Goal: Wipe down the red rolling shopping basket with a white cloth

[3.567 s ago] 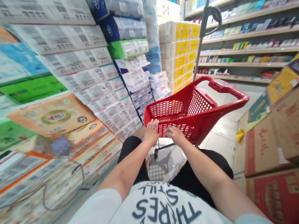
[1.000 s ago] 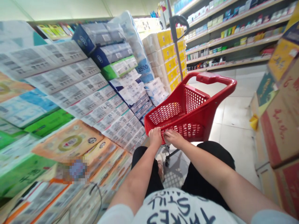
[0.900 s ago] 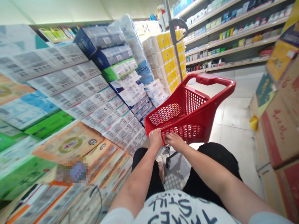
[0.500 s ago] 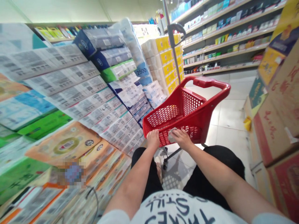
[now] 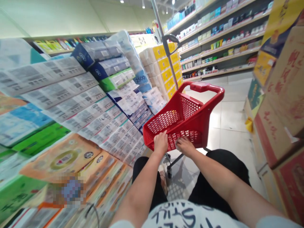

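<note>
A red plastic shopping cart (image 5: 204,114) with perforated basket walls stands in front of my knees. My left hand (image 5: 161,143) is closed over the upper rim of its near side, fingers hooked to the inside. Lower and to the right, my right hand (image 5: 185,146) presses against the perforated outer side wall. Under its curled fingers is a crumpled greyish-white wipe (image 5: 177,144), nearly all covered by the hand. The cart's basket holds nothing that I can make out. A grey pole (image 5: 174,74) with a dark looped fitting rises behind the cart.
Stacked tissue packs (image 5: 114,126) rise close on my left, with yellow-and-white packs (image 5: 163,68) behind the cart. Cardboard cartons (image 5: 280,104) line the right side. Shelves of small products (image 5: 218,41) run along the back. Pale floor tiles (image 5: 230,117) show between cart and cartons.
My right hand has slid slightly right and down along the cart's side wall, hiding more of the wipe. My left hand sits slightly further right on the rim. The view has tilted up a little.
</note>
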Action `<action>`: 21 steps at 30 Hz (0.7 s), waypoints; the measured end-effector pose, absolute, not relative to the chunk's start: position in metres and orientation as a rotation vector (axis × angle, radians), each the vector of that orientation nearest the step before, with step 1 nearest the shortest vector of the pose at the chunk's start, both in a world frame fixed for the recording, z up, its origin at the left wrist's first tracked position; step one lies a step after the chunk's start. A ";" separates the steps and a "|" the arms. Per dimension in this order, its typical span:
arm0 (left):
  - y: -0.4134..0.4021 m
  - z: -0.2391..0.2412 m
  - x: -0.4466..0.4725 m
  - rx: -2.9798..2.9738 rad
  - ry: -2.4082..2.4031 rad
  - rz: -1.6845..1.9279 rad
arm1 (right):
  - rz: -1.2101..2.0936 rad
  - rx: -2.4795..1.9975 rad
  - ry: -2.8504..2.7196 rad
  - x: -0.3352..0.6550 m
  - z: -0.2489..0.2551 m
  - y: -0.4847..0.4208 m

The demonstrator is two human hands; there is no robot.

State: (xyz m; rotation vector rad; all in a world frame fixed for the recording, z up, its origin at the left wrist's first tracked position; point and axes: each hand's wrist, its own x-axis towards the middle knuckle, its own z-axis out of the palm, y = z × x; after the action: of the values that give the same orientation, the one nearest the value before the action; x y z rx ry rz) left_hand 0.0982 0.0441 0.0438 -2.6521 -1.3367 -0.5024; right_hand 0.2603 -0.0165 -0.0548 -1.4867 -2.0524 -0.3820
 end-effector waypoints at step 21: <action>0.040 0.043 0.100 -2.532 -1.497 -0.372 | -0.608 -1.228 -1.858 0.270 -0.037 -0.014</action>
State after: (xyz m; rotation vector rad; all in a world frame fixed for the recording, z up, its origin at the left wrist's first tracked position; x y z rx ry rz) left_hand 0.0999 0.0403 0.0433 -2.5322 -1.4967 -0.3719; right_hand 0.2699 -0.0136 -0.0373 -1.2283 -1.8580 -0.6081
